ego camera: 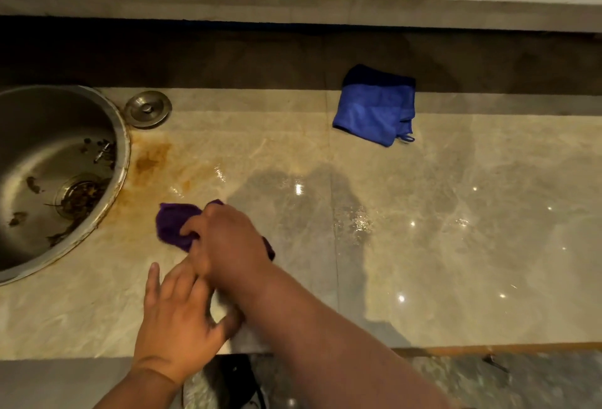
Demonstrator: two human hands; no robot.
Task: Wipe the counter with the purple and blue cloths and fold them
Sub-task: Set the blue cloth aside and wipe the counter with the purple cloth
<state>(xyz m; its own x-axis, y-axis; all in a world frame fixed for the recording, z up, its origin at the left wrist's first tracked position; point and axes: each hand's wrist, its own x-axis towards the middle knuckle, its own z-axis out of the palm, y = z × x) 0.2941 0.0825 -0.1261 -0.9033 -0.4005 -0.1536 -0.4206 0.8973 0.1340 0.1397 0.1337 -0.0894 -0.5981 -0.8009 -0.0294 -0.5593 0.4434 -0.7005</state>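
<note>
Here, a pale marble counter (456, 229) runs the width of the view, wet and glinting at its centre and stained rust-brown toward nine o'clock, beside a round steel sink (120, 148) that holds dark scraps around its drain. The wiping step is in hand, by the look of it: the right hand (228, 239), just below centre, is closed over the bunched purple cloth (172, 223) and presses it to the stone just beside the brown marks. At six o'clock of it, the left hand (179, 314) lies flat on the counter, fingers spread and holding nothing, near the right wrist. The blue cloth (371, 112) sits folded and untouched at one o'clock, well apart from both hands, against the dark back ledge. A steel sink plug (148, 109) rests at ten o'clock, just beside the sink's rim. The next move likely calls for firm strokes toward nine o'clock across the stain, with the blue cloth and all the folding yet to come.
</note>
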